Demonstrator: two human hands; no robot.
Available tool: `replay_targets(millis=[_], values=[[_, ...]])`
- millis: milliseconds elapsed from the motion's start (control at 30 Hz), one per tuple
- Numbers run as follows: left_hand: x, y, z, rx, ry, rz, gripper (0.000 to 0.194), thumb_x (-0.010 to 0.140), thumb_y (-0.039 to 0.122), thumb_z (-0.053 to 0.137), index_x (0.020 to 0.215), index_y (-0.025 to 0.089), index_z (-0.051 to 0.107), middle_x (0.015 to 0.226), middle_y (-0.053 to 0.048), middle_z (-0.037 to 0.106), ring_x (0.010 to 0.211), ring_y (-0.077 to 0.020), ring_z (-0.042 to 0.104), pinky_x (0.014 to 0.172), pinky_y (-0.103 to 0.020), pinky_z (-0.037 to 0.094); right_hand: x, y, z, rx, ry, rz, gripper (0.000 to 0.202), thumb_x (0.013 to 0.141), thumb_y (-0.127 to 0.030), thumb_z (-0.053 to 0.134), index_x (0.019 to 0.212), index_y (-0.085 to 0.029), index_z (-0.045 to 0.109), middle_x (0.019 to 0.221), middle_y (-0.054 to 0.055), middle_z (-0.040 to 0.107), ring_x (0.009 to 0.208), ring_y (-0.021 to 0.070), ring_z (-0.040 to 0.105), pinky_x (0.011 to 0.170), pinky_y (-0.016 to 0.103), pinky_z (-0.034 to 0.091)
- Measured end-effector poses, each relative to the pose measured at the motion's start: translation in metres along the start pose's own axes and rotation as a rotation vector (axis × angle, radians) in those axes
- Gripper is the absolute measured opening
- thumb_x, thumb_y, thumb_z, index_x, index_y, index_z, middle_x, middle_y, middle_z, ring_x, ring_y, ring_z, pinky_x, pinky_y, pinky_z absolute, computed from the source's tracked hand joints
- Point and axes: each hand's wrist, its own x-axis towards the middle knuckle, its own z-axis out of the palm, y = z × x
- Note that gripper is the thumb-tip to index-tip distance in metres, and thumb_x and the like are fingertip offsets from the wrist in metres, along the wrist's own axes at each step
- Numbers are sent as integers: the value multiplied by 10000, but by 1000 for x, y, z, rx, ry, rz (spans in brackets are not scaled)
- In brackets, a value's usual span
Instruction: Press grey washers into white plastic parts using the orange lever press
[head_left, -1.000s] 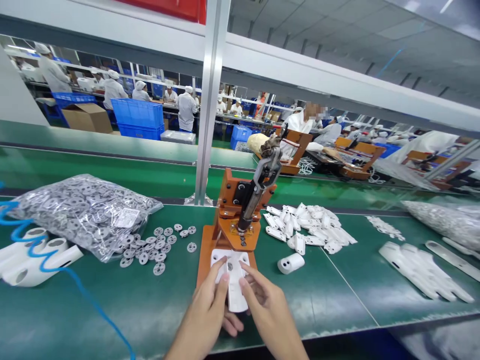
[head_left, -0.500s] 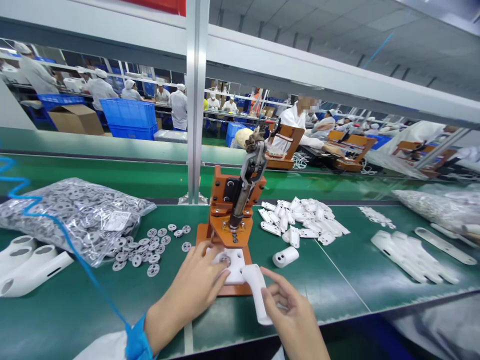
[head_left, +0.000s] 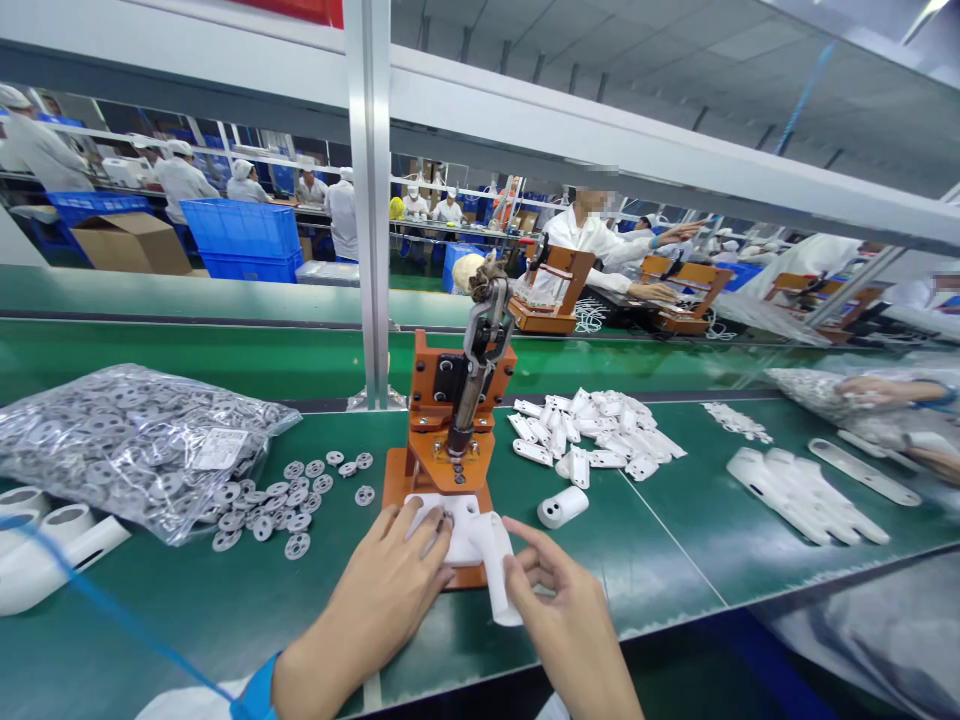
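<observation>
My right hand (head_left: 566,600) holds a white, bent plastic tube (head_left: 496,575) between thumb and fingers. The tube's upper end meets the right side of a white fixture block (head_left: 466,540), which sits on the base of an orange hand press (head_left: 442,455). My left hand (head_left: 394,575) lies over the block's left part with its fingers stretched out and apart. Beside its fingertips shows a bit of a grey disc (head_left: 448,514), mostly covered. The press's metal plunger (head_left: 466,400) stands above the block. A short white tube piece (head_left: 562,508) lies right of the press.
Loose grey spoked discs (head_left: 277,505) lie left, before a clear bag (head_left: 150,440) full of them. White tubes (head_left: 56,570) rest at far left. Small white parts (head_left: 600,430) are piled right of the press; long white shells (head_left: 806,495) lie farther right. A co-worker's hand (head_left: 885,390) touches a bag.
My view has shifted slightly. My left fingers now cover more of the grey disc on the block. At the far right a co-worker's hands have come into view.
</observation>
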Motion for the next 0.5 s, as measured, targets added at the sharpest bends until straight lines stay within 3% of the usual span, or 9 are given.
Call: replay_targets(millis=[200,367,500], values=[[-1,-12,-5,-242,-76,-20,378,1028,339,458,1365,190,543,1375,-78,629,1253,-342,516,996,-515,501,10,-2,3,-88,-17,-33,442,845,-452,590,1159,-167,714,676,5,682,630,179,640,599,246,539],[-9,-18,1,-365,-116,-40,395,1046,371,405,1416,258,483,1443,-49,572,1331,-343,451,1071,-563,460,15,1,4,-140,-64,-53,423,839,-410,584,1166,-174,711,689,7,685,632,184,647,589,251,530],[-16,-15,8,-591,-70,-180,413,1042,407,414,1438,292,418,1539,-63,448,1423,-297,362,1152,-536,413,18,-1,9,-164,-96,-49,406,864,-394,543,1163,-168,701,690,8,680,630,189,648,604,266,520]])
